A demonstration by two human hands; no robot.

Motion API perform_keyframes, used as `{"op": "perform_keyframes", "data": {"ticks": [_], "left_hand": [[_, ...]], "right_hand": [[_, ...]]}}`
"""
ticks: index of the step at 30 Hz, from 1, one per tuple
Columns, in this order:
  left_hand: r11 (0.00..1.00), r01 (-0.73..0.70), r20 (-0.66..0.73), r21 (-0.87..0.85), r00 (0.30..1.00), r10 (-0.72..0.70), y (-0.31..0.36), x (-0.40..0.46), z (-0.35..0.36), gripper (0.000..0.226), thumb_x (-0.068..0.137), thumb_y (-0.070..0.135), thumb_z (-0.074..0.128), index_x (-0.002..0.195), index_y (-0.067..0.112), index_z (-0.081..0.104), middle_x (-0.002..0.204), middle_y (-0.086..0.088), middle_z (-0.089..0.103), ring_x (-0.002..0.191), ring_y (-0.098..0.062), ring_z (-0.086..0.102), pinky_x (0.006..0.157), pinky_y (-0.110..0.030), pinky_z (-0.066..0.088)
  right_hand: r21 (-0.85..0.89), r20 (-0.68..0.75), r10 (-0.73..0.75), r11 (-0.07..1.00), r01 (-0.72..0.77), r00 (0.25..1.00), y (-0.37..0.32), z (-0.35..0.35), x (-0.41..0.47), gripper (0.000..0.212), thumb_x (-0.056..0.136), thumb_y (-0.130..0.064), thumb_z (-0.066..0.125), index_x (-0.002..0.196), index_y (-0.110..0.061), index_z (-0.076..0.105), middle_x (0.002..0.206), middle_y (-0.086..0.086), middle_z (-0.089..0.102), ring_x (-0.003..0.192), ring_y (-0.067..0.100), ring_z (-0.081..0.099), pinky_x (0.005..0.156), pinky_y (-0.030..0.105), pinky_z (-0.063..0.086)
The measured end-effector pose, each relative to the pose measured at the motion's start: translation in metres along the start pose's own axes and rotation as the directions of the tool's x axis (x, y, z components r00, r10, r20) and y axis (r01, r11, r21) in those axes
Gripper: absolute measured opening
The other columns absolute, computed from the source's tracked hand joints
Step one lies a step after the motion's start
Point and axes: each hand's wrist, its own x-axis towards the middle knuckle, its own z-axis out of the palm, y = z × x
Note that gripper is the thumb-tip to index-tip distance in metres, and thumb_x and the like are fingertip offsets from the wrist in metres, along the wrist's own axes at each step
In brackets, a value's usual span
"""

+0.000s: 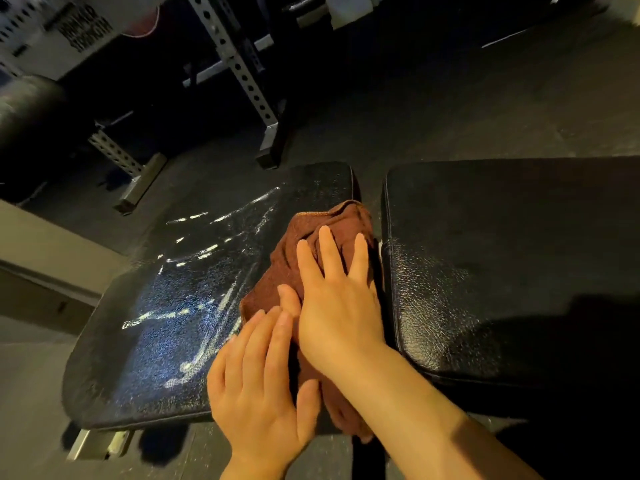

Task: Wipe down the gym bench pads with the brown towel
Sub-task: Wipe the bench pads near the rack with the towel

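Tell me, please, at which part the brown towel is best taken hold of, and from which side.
Probably the far bunched corner of the brown towel, approached from above and beyond. There the cloth rises in folds with a free stitched hem, so fingers can pinch it. The rest lies flat under the right hand and left hand on the left pad.

- My left hand (258, 386): bare, no glove, ring or watch.
- My right hand (334, 306): bare; forearm uncovered, no sleeve in view.
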Motion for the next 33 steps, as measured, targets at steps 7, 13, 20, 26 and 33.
{"op": "perform_keyframes", "data": {"ticks": [7,13,20,26,33], "left_hand": [[0.999,-0.032,0.064,-0.013,0.997,0.033,-0.011,-0.022,-0.007,0.052,0.102,0.048,0.028,0.137,0.014,0.047,0.144,-0.002,0.048,0.143,-0.009,0.034,0.115,-0.032,0.023],[0.980,-0.162,0.081,0.111,0.985,0.154,-0.024,-0.031,-0.032,0.032,0.097,0.034,0.048,0.124,0.019,0.054,0.126,-0.006,0.064,0.125,-0.019,0.052,0.112,-0.041,0.025],[0.965,-0.192,0.172,0.179,0.972,0.162,-0.029,-0.053,-0.052,0.040,0.084,0.025,0.052,0.123,0.021,0.054,0.125,-0.009,0.063,0.123,-0.025,0.052,0.108,-0.047,0.029],[0.998,-0.019,0.061,0.054,0.998,0.015,-0.007,-0.051,-0.051,0.036,0.076,0.030,0.053,0.111,0.020,0.056,0.120,-0.007,0.063,0.117,-0.025,0.053,0.104,-0.046,0.032],[0.993,-0.066,0.031,0.097,0.998,0.063,0.019,-0.036,-0.037,0.040,0.091,0.038,0.049,0.125,0.018,0.056,0.134,-0.007,0.059,0.125,-0.028,0.050,0.103,-0.043,0.033]], "right_hand": [[-0.144,-0.094,-0.133,0.982,0.118,0.987,0.002,0.004,0.007,0.067,0.103,-0.050,0.026,0.158,-0.020,0.004,0.164,0.005,-0.014,0.148,0.032,-0.023,0.119,0.057,-0.008],[-0.202,-0.072,-0.251,0.952,0.232,0.965,0.009,0.012,-0.012,0.065,0.102,-0.055,0.023,0.158,-0.026,0.007,0.165,0.007,-0.009,0.150,0.028,-0.019,0.118,0.057,-0.013],[-0.239,-0.224,-0.506,0.857,0.457,0.833,0.033,0.034,-0.049,0.075,0.091,-0.067,0.027,0.144,-0.018,0.047,0.152,0.021,0.039,0.145,0.041,0.027,0.115,0.064,0.019],[-0.458,-0.113,-0.693,0.673,0.581,0.712,0.061,0.026,-0.062,0.079,0.074,-0.039,0.079,0.143,-0.013,0.049,0.140,0.022,0.052,0.131,0.041,0.049,0.098,0.059,0.047],[-0.484,-0.069,-0.794,0.556,0.676,0.604,0.074,-0.027,-0.059,0.051,0.080,-0.044,0.071,0.126,-0.023,0.061,0.138,0.002,0.054,0.127,0.022,0.050,0.100,0.046,0.047]]}}
